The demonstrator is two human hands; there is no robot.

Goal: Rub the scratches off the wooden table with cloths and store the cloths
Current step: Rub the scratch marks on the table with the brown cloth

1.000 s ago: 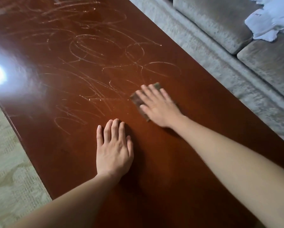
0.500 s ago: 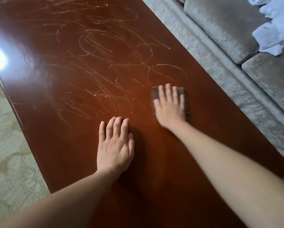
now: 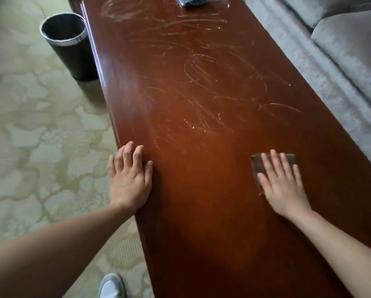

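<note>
A long red-brown wooden table runs away from me, its far half covered with pale curved scratches. My right hand lies flat with straight fingers on a small brown cloth near the table's right side, pressing it to the wood. My left hand rests flat and open on the table's left edge, holding nothing. The stretch of wood between my hands shows no marks.
A dark round waste bin stands on the patterned carpet by the table's left edge. A clear container with dark contents sits at the table's far end. A grey sofa runs along the right. My shoe shows below.
My right hand has slid the cloth toward me and to the right, away from the scratches. My left hand now lies at the table's left edge. The view has swung, showing the bin.
</note>
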